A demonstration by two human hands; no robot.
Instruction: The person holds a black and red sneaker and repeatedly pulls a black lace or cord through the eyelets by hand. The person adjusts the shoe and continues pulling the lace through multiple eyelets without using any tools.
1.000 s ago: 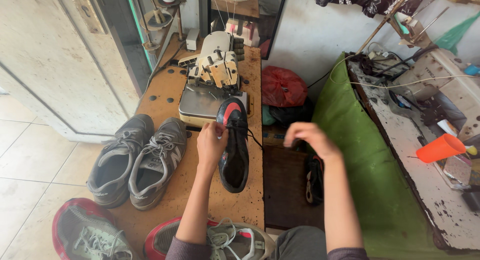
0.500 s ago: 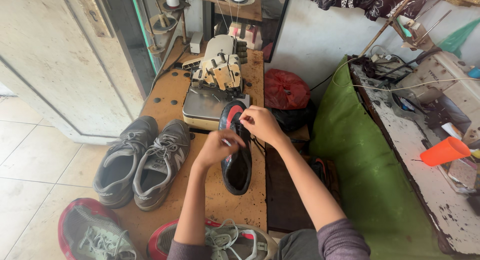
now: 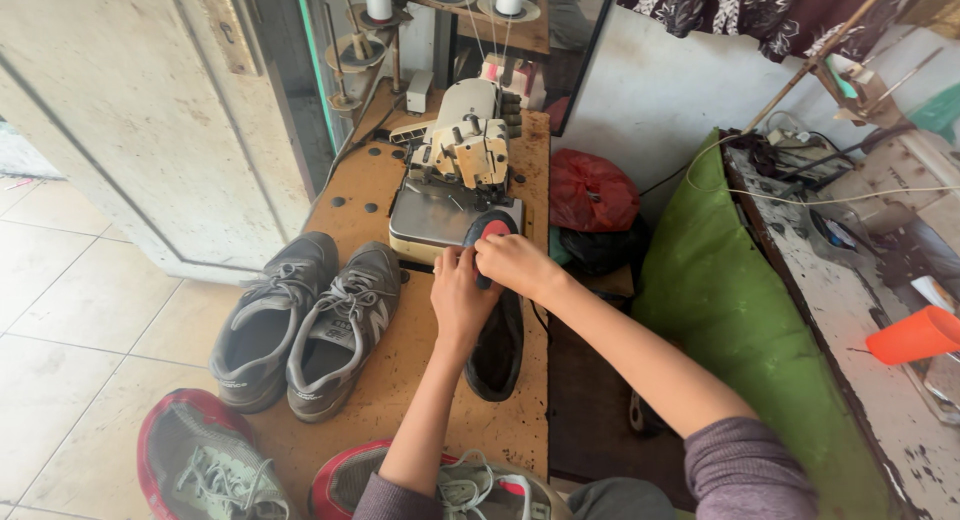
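Both hands — left hand (image 3: 458, 298) and right hand (image 3: 515, 263) — clasp the black low-cut shoe with red heel patch (image 3: 497, 315) at the cream overlock sewing machine (image 3: 460, 160) — fingers so near its needle risk a prick.

Shoe-repair workshop: sewing machine (image 3: 458, 170), worn sneakers (image 3: 305, 320).

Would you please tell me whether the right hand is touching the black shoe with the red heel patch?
Touching: the head view shows the right hand gripping the heel of the black shoe.
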